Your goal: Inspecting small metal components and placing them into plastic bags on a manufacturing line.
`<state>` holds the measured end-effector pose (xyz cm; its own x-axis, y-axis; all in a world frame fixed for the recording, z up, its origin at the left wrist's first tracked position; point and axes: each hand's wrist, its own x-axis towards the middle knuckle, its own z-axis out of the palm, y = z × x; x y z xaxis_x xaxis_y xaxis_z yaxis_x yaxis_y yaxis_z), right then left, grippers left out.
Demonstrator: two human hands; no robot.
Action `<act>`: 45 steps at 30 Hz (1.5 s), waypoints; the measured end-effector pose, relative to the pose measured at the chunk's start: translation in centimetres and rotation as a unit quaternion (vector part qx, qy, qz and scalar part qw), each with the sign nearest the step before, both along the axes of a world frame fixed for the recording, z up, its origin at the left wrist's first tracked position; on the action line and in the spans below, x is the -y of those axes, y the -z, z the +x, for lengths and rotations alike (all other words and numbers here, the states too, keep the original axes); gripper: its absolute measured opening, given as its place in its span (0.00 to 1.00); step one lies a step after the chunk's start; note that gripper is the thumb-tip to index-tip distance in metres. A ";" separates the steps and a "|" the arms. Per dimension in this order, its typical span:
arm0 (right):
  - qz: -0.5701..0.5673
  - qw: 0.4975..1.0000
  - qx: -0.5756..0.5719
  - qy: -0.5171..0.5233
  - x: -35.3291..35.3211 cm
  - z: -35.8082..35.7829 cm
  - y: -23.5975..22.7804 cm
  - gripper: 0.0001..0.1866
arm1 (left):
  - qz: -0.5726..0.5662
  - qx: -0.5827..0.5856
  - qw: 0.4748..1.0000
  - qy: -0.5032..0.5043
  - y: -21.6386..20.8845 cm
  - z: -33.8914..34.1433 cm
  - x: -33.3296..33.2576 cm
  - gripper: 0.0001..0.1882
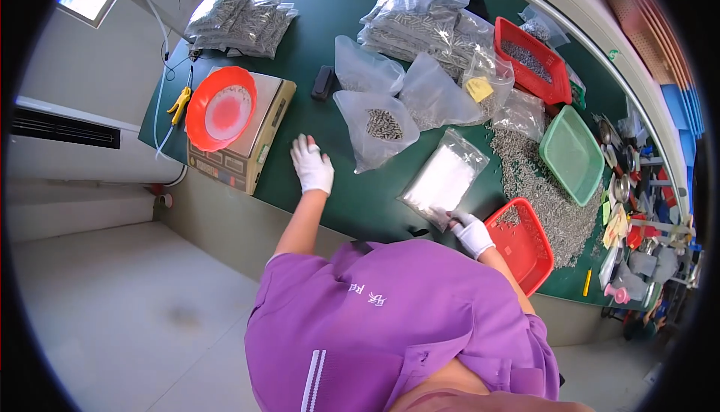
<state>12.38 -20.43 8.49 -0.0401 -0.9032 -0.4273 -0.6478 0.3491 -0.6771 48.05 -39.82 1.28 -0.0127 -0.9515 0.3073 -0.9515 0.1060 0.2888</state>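
Observation:
My left hand (311, 166), in a white glove with bare fingertips, lies flat on the green tabletop (300, 223) with its fingers spread. It holds nothing and is to the right of the weighing scale (271, 123). An orange-red bowl (196, 116) with a pale bottom sits on that scale. My right hand (472, 235), gloved alike, pinches the near corner of a clear plastic bag (448, 175) with a white stack inside. Beyond the bag stand frosted plastic scoops; the nearest scoop (356, 144) contains small metal pieces (384, 124).
Small metal parts (559, 213) are heaped at the right, between a red tray (523, 251) and a green tray (574, 155). Filled bags (420, 22) are piled at the back. Yellow-handled pliers (180, 104) lie left of the scale. A yellow knife (587, 282) lies near the right edge.

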 end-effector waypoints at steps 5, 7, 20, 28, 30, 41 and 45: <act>0.035 0.999 0.025 0.002 -1.2 0.8 0.1 0.13 | 0.069 0.119 0.990 -0.037 0.7 2.8 4.8 0.34; 0.056 0.994 0.096 0.014 -1.4 1.9 0.2 0.12 | 0.086 0.092 0.991 -0.055 1.9 2.9 3.7 0.33; 0.007 0.960 0.242 0.141 -3.6 2.1 -2.4 0.12 | 0.305 0.182 0.799 -0.485 3.1 12.0 -18.7 0.30; -0.190 0.933 -0.039 0.304 -6.8 -3.3 -6.8 0.09 | 0.182 -0.317 0.929 -0.060 -4.1 3.3 -9.0 0.13; -0.273 0.872 -0.208 0.350 -9.3 -7.3 -6.5 0.12 | 0.122 -0.285 0.947 0.082 -3.1 0.2 -8.5 0.13; 0.009 0.805 -0.147 0.575 -25.1 -12.6 1.1 0.19 | 0.477 -0.202 0.714 0.471 -3.6 -18.3 -12.9 0.22; -0.081 0.782 -0.164 0.596 -25.5 -10.6 1.7 0.15 | 0.650 -0.233 0.620 0.372 -3.9 -25.2 -15.4 0.23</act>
